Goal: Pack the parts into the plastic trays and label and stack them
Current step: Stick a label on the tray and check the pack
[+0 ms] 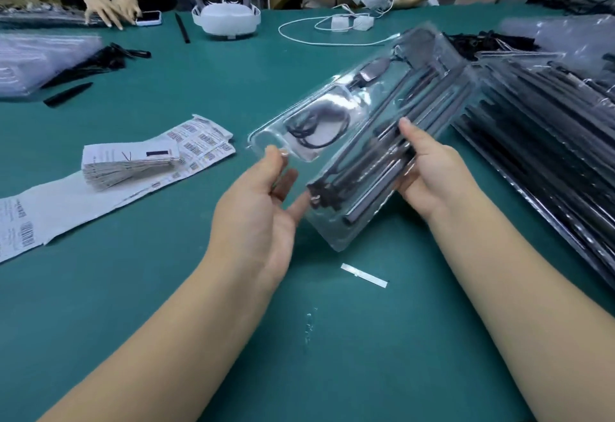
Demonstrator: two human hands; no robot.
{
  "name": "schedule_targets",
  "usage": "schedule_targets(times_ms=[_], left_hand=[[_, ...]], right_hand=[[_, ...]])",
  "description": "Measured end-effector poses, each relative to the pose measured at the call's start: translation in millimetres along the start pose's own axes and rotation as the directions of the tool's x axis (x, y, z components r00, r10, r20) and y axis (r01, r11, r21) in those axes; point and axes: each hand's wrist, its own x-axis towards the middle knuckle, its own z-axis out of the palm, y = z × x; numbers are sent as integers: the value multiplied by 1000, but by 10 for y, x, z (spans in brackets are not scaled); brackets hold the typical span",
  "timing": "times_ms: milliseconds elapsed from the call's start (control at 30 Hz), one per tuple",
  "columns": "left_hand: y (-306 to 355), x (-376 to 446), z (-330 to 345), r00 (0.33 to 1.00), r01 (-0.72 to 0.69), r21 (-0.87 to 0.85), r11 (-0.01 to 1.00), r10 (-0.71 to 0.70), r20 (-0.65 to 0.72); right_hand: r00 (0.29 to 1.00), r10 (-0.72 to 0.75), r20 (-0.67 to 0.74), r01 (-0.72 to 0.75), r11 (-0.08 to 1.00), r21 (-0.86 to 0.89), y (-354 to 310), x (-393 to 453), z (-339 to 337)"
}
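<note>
Gripping opposite edges, left hand (263, 202) and right hand (429, 168) hold the packed tray (359, 129) between them.

A filled plastic tray (362, 129) was held above the green table (166, 288) by the left hand (256, 212) and right hand (429, 172).

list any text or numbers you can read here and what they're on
None can be read.
Label sheets: rows of barcodes with print, too small to read.
Leaflet stack: fine print and a dark bar, blurred.
Paper strip: barcodes and small print, unreadable.
Tray held in the hands: no label visible.
</note>
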Motion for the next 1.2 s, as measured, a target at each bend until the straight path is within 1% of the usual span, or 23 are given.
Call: schedule_targets(times_ms=[67, 133, 200, 267, 300, 333, 400, 467, 533, 600, 633, 733, 800, 1000, 1033, 1100, 1133, 1200], left_hand=[[-87, -48, 13, 999, 9, 57, 998, -12, 45], [-133, -77, 20, 998, 13, 124, 992, -20, 57], [-126, -59, 6, 998, 0, 252, 968, -16, 63], [-63, -4, -23, 997, 16, 408, 913, -47, 65], [-20, 29, -39, 992, 58, 479, 876, -105, 71], [28, 56, -54, 978, 117, 535, 837, -191, 85], [104, 83, -75, 918, 228, 607, 761, -376, 126], [140, 99, -114, 860, 263, 673, 691, -484, 161], [145, 104, -142, 821, 251, 728, 638, -539, 189], [144, 111, -154, 796, 249, 741, 623, -568, 210], [145, 114, -156, 787, 252, 732, 633, -575, 225], [157, 111, -165, 758, 246, 687, 684, -578, 303], [160, 112, -175, 738, 246, 670, 700, -583, 338], [145, 91, -172, 684, 309, 673, 672, -648, 335], [148, 85, -158, 686, 332, 667, 667, -656, 315], [135, 77, -130, 719, 388, 627, 675, -648, 253], [116, 75, -118, 741, 409, 589, 697, -630, 232], [63, 77, -106, 776, 411, 519, 749, -587, 232]], right_hand=[[1000, 3, -24, -2, 1000, 31, -33, 36, -53], [997, -17, -70, 18, 1000, 18, -66, 74, -112], [993, -35, -109, 34, 999, -11, -87, 94, -157], [993, -48, -110, 45, 999, -30, -104, 102, -192], [993, -48, -103, 44, 998, -41, -109, 104, -208], [995, -47, -94, 42, 998, -53, -113, 105, -220], [997, -45, -67, 38, 995, -92, -112, 103, -228], [998, -56, -27, 52, 989, -138, -103, 110, -226], [996, -88, -7, 87, 985, -146, -101, 116, -235], [994, -111, 0, 109, 982, -153, -108, 109, -252], [994, -109, 5, 108, 981, -163, -113, 101, -256], [1000, -29, 4, 29, 976, -214, -112, 80, -255], [1000, 7, -6, -8, 972, -236, -115, 68, -247], [1000, 9, -3, -10, 973, -232, -126, 83, -266], [1000, 14, -7, -15, 975, -223, -124, 83, -265], [1000, 13, -21, -17, 981, -194, -133, 77, -264], [999, 8, -33, -14, 983, -185, -140, 80, -272], [999, 13, -37, -19, 987, -162, -157, 89, -289]])
